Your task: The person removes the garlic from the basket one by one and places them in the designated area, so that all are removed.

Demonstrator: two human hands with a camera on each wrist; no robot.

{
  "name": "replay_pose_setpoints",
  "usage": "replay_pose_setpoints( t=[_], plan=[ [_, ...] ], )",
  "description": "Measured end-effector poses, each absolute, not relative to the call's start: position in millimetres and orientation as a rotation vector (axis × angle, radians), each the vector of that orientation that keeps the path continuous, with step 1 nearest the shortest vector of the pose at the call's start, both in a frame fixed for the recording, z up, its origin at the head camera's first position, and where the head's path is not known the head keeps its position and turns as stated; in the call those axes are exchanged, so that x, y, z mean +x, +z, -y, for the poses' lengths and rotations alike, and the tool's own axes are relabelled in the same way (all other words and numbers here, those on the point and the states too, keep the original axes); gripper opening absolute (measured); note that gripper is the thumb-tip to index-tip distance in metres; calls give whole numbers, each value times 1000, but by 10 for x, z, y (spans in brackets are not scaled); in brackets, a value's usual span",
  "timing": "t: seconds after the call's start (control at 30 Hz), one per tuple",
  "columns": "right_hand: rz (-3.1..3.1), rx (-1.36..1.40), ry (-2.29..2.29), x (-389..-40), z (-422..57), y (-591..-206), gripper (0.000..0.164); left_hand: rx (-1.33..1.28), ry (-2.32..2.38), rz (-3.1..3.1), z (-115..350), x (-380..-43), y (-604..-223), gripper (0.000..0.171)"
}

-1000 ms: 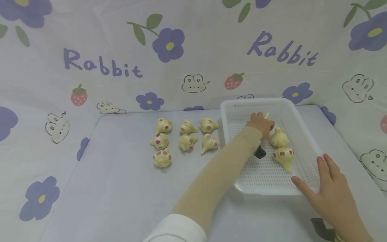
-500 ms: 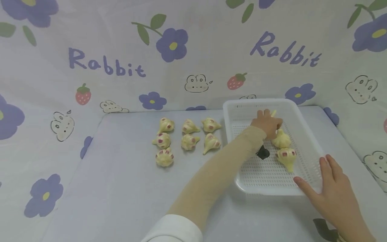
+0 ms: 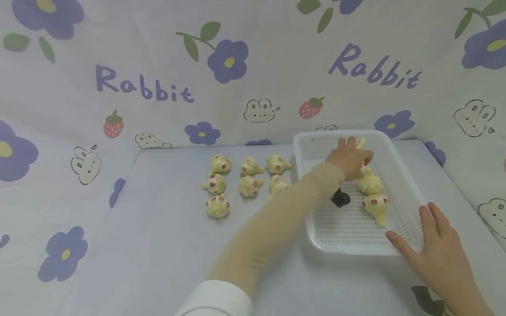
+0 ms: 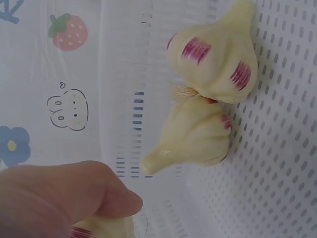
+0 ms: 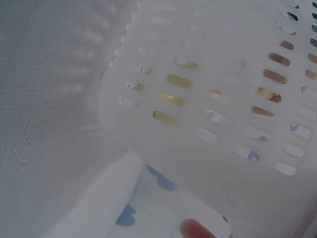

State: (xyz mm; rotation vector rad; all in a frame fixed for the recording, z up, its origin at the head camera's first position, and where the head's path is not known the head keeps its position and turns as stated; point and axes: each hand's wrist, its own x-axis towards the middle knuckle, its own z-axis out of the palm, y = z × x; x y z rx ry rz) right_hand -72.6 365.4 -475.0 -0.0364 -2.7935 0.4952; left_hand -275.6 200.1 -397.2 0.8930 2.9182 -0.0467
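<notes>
Reaching into a white perforated plastic basket, my left hand grips a garlic bulb whose pale stem shows beyond the fingers in the head view. In the left wrist view, the thumb lies over that bulb and hides most of it. Two more bulbs lie in the basket: one garlic bulb just in front of the left hand, and another garlic bulb touching it, nearer me. My right hand rests at the basket's near right corner, fingers extended, thumb by the near rim.
Several garlic bulbs with purple marks stand in short columns on the pale tabletop, left of the basket. A dark patch shows through the basket floor. A patterned cloth hangs behind and along the sides.
The left hand, with its garlic bulb, has shifted a little right and toward the far side within the basket. The right hand stays at the corner. The head view has shifted slightly.
</notes>
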Motion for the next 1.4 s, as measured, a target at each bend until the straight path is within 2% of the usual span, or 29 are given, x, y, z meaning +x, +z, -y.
replay_pose_setpoints(
  t=[0.6,1.4],
  plan=[
    [2818,-53,488,-753,-3674,-4781,107,1032,-78,-2905,-1697,-2510,-3734,26],
    [2785,-20,511,-744,-3676,-4781,107,1212,172,-2941,-865,-2105,-3633,34]
  ],
)
